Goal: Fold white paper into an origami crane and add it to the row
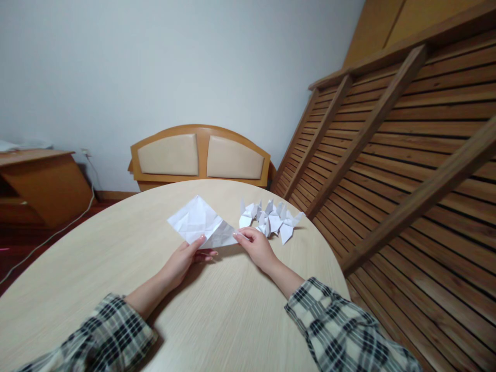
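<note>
A creased sheet of white paper is held up between my two hands, slightly above the round table. My left hand grips its lower edge, thumb on top and fingers underneath. At the sheet's right corner, my right hand pinches the paper between thumb and fingers. Fold lines cross the sheet, and its right part is angled away from the left part. Just beyond my right hand stands a cluster of several folded white paper figures with pointed tips.
Behind the table is a wooden headboard with two beige padded panels. A large slatted wooden frame leans close along the right side. To the left are a wooden desk and a white cable running over the floor.
</note>
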`<state>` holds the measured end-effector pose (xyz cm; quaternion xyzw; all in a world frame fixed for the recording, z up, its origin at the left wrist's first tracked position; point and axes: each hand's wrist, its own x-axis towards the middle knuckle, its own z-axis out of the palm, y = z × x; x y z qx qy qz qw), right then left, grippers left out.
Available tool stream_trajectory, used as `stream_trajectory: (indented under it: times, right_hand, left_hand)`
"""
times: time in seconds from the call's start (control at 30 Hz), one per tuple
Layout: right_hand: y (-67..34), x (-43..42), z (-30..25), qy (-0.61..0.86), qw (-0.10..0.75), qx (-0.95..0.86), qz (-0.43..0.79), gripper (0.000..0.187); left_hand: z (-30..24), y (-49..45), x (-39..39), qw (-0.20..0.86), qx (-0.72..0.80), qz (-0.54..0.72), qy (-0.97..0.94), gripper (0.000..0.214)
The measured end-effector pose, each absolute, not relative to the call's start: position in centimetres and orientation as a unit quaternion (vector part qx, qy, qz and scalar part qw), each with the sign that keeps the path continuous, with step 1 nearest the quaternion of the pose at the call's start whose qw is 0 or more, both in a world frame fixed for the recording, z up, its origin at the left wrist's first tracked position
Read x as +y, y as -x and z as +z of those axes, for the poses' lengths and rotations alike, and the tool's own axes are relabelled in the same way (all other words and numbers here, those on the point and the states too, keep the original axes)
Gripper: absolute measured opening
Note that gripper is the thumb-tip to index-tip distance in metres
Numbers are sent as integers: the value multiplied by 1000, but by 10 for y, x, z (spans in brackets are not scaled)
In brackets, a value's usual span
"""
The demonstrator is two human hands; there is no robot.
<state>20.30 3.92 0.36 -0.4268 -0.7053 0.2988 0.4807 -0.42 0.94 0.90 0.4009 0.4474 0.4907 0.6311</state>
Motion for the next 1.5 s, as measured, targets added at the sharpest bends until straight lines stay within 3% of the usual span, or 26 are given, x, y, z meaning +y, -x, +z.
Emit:
stream_trajectory:
  times: [0.2,0.47,0.8,1.13,1.33,1.5]
  right_hand:
    - [-202,42,-3,428,505,-685,304,23]
    - [-204,48,-8,444,512,-618,397,22]
    - [-203,44,-1,428,532,-583,441,24]
    - [-199,40,5,364,574,-446,582,43]
    - [-195,32,9,331,558,-413,639,39]
    - [-184,20,7,300,467,-468,688,46]
  left_hand:
    - [16,-1,5,624,454,484,-412,27]
    - [13,1,3,609,457,450,-467,40]
    - [15,0,2,584,474,448,-483,30]
    - [19,-3,-4,513,489,434,-557,35]
    - [16,2,-3,455,516,386,-615,49]
    - [16,1,-2,462,492,406,-616,45]
